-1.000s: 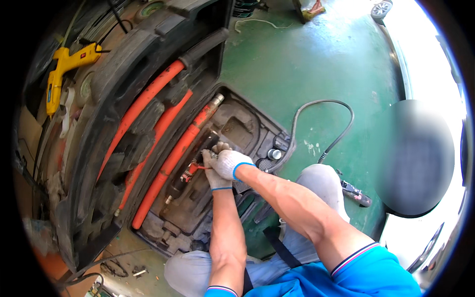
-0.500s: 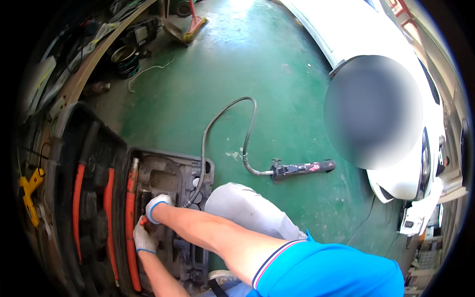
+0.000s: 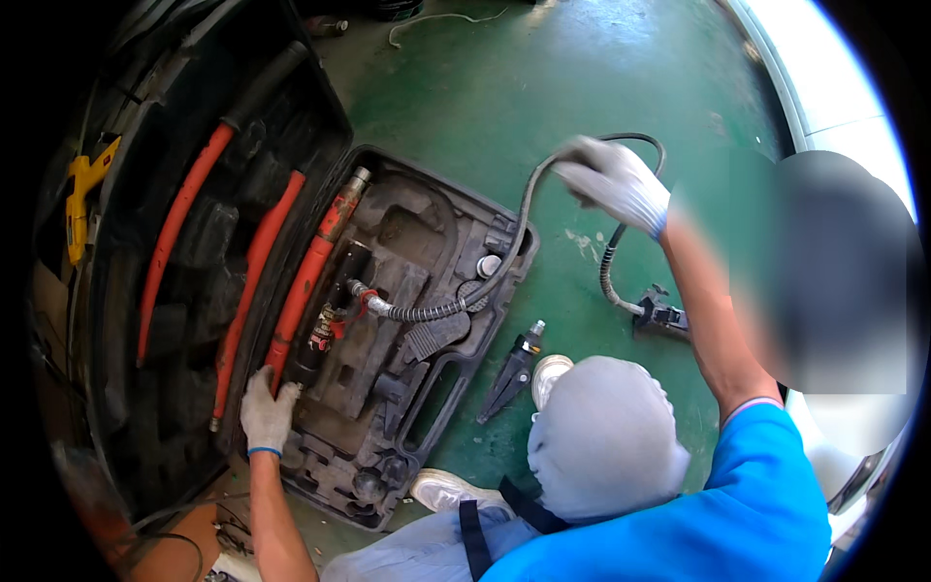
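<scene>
My left hand (image 3: 269,415), in a white knit glove, grips the lower part of a long red tube (image 3: 308,274) in an open black case (image 3: 361,153). Beside the tube lies a black hydraulic cylinder (image 3: 333,315), its upper part meeting the metal coupling (image 3: 367,296) of a black hose (image 3: 427,313). My gloved right hand (image 3: 611,182) is raised over the floor, its fingers smeared by motion. They overlap the hose, and contact with it is unclear. The hose loops round to a black pump (image 3: 662,318), partly cut off by my right arm.
A black spreader tool (image 3: 509,373) lies between the case and my shoe (image 3: 451,488). More red tubes (image 3: 257,267) sit in the case lid. A yellow glue gun (image 3: 87,194) is at far left. Part of a white car (image 3: 834,87) stands at right.
My right hand has left the cylinder and swung up and right toward the hose. My left hand has shifted to the red tube's lower part. The whole view has turned.
</scene>
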Tool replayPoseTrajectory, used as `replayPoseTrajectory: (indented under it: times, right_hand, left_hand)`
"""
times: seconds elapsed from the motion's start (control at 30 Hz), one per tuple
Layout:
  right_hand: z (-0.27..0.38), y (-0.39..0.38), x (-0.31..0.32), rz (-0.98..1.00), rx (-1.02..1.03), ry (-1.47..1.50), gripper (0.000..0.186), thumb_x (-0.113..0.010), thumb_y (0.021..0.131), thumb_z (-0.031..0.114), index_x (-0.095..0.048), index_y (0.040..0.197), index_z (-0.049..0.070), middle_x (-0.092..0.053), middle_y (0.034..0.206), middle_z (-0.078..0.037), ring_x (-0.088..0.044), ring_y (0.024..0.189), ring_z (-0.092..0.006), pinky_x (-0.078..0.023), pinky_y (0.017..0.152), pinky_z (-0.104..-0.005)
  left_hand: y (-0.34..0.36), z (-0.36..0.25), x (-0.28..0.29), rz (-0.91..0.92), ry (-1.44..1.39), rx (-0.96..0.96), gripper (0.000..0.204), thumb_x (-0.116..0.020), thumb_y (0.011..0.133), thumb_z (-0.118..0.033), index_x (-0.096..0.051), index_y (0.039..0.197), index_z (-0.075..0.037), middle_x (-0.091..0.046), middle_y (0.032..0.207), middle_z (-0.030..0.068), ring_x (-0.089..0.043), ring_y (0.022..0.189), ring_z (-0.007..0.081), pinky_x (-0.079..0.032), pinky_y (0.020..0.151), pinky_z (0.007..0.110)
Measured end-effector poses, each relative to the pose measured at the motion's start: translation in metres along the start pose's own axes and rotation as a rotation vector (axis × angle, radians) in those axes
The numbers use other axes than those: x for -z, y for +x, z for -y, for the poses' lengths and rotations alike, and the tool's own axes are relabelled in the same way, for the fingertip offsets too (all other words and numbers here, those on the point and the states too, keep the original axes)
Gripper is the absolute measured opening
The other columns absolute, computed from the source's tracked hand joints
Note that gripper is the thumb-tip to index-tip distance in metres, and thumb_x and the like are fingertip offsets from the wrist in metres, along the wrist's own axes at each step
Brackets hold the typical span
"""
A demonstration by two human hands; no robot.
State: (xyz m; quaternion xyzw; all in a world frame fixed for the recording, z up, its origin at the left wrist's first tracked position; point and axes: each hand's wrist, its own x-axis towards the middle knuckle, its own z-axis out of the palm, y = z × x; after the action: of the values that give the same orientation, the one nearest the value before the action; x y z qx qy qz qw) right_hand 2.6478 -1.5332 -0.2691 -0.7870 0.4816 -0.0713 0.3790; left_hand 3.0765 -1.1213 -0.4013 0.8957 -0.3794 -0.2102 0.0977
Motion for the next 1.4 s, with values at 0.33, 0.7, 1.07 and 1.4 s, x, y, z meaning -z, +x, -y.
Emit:
replayPoseTrajectory:
  times: [0.33, 0.7, 1.07, 1.4]
  right_hand:
    - [-0.097, -0.125, -0.080, -0.088, -0.389, 0.441, 0.025, -0.066, 0.101, 0.013, -0.068, 0.119, -0.004, -0.066, 0.079, -0.004, -0.060, 0.065, -0.0093, -0.051, 0.060, -0.0270]
    - [-0.039, -0.104, -0.149, 0.352, 0.090, 0.034, 0.030, -0.068, 0.097, 0.030, -0.072, 0.117, 0.008, -0.077, 0.099, -0.018, -0.075, 0.094, -0.0359, -0.059, 0.085, -0.0439]
    - [-0.095, -0.166, -0.203, 0.625, 0.285, -0.085, 0.025, -0.072, 0.089, 0.037, -0.078, 0.096, 0.014, -0.074, 0.083, -0.012, -0.071, 0.068, -0.0337, -0.055, 0.070, -0.0473]
    - [-0.126, -0.180, -0.230, 0.415, 0.460, -0.026, 0.019, -0.078, 0.068, 0.028, -0.076, 0.083, 0.017, -0.068, 0.074, -0.001, -0.061, 0.056, -0.0242, -0.043, 0.052, -0.0451]
  left_hand:
    - [-0.009, -0.022, -0.024, 0.228, 0.169, 0.093, 0.071, -0.075, 0.085, -0.037, -0.055, 0.142, 0.000, -0.063, 0.135, 0.0289, -0.063, 0.123, 0.0459, -0.050, 0.106, 0.053]
    - [0.010, -0.011, -0.046, 0.175, 0.290, 0.179, 0.061, -0.085, 0.078, -0.030, -0.059, 0.125, -0.001, -0.064, 0.126, 0.0243, -0.066, 0.117, 0.0440, -0.055, 0.100, 0.054]
    - [0.010, -0.001, -0.048, 0.161, 0.286, 0.122, 0.053, -0.084, 0.079, -0.030, -0.063, 0.117, -0.001, -0.067, 0.120, 0.0245, -0.066, 0.114, 0.0454, -0.054, 0.098, 0.054]
    - [0.011, -0.015, -0.046, 0.182, 0.266, 0.174, 0.053, -0.081, 0.080, -0.028, -0.062, 0.121, 0.000, -0.065, 0.124, 0.0260, -0.065, 0.118, 0.0455, -0.053, 0.101, 0.054]
